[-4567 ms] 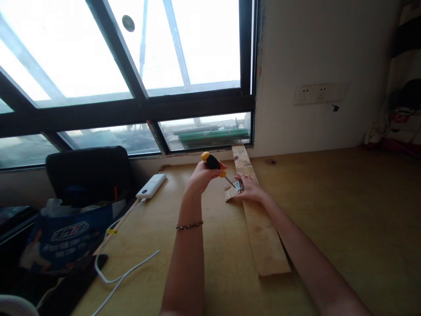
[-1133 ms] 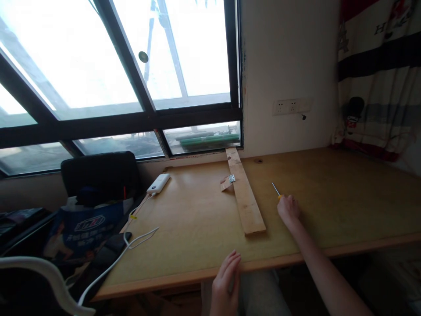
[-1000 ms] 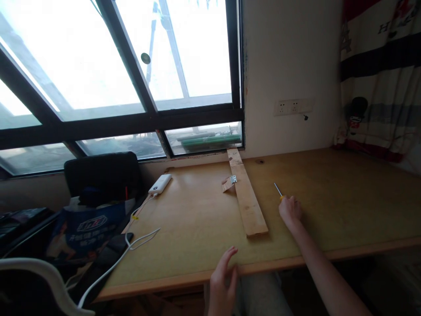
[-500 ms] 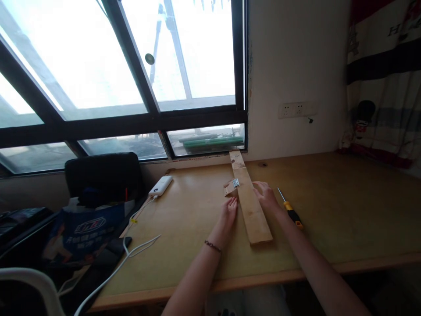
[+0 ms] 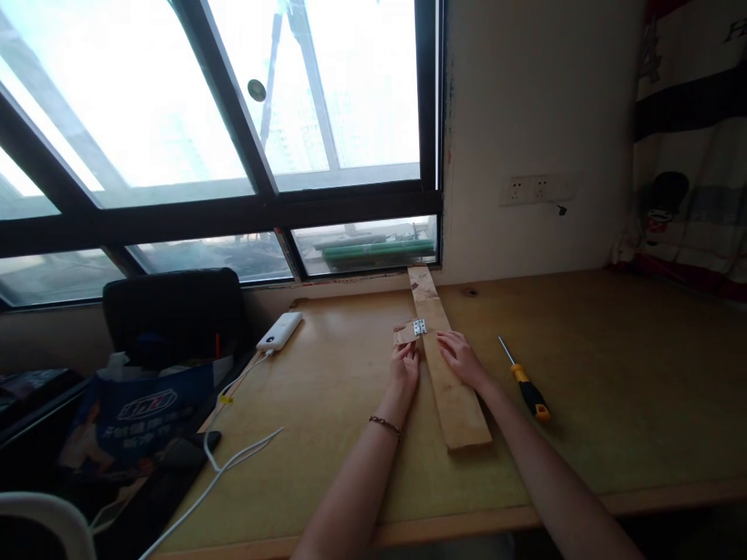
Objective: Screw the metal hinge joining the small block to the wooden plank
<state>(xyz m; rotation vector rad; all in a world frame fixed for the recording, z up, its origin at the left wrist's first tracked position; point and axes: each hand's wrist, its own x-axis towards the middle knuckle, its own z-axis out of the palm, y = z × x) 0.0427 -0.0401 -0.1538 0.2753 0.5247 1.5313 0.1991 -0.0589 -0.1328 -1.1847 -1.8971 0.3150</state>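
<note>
A long wooden plank lies lengthwise on the table, its far end by the window. At its left edge a metal hinge joins it to a small wooden block. My left hand, with a beaded bracelet at the wrist, grips the near edge of this block; its fingers are bent and partly hidden. Flat across the plank's right side rests my right hand, fingers stretched out just right of the hinge. A yellow-and-black screwdriver lies to the right of that hand.
A white power bank with a white cable sits at the table's left edge. Beyond that edge are a black chair and a blue bag. The window and a wall with sockets stand behind the table.
My right hand has moved from the plank's right edge onto its top. My left hand has come up to the small block, which now looks less tilted. The view has shifted slightly.
</note>
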